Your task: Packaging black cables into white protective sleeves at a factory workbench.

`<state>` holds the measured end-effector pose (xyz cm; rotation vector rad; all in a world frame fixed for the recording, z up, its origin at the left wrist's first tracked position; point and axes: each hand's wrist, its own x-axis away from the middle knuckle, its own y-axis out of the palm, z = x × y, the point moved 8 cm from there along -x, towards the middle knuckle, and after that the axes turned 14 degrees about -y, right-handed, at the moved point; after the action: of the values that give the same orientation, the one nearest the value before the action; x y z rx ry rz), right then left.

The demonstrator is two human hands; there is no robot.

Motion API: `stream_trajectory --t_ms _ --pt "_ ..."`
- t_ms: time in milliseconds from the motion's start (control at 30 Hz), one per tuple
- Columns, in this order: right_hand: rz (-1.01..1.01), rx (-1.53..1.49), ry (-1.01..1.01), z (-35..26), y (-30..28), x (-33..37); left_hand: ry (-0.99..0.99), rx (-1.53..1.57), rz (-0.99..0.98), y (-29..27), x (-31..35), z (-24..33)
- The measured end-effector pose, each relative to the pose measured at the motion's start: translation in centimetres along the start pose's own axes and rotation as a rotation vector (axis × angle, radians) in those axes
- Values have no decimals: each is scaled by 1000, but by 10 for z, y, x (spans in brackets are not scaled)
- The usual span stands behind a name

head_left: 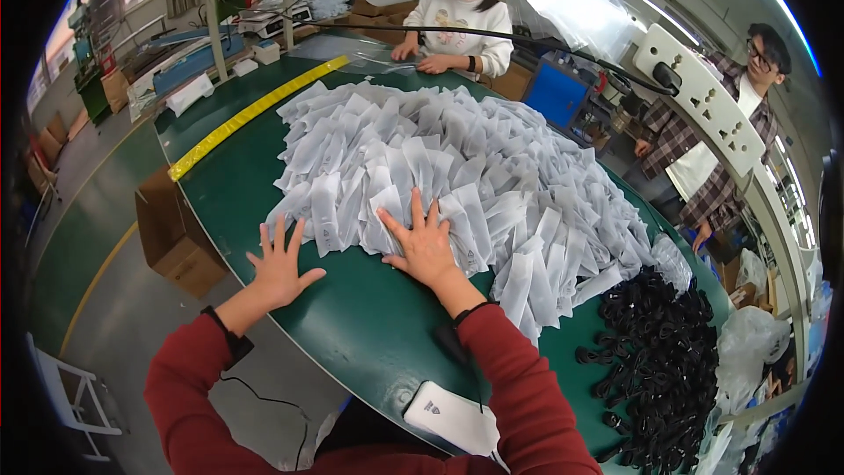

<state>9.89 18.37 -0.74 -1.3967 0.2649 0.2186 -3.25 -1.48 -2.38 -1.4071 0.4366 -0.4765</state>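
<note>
We are looking down on a green tabletop [338, 317], its near edge curving past us. White pouches [457, 167] are covering its middle in a broad heap, and black cables [659, 352] are lying bunched toward the right end of the near edge. A box [180, 246] is standing on the floor outside the near edge, by the left corner; a yellow strip [259, 119] is running alongside the left edge. We are resting our right hand [425, 246] on the heap's near side, the grip spread apart and clamped on nothing. We are holding our left hand [281, 273] just inside the near edge, its grip also apart, seemingly touching nothing. A white case [453, 418] is lying at the near edge. Smallest, one pouch [324, 211] is lying between the hands, right of the left fingertips and left of the right ones, its long axis pointing away from the near edge; the left hand is sitting nearer to it.
</note>
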Motion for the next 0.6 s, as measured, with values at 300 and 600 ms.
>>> stream_trajectory --t_ms 300,600 --pt "203 -471 -18 -9 -98 80 19 36 -41 46 -61 15" --pt "1008 -1204 -578 -105 -367 188 86 37 -152 29 -75 21"
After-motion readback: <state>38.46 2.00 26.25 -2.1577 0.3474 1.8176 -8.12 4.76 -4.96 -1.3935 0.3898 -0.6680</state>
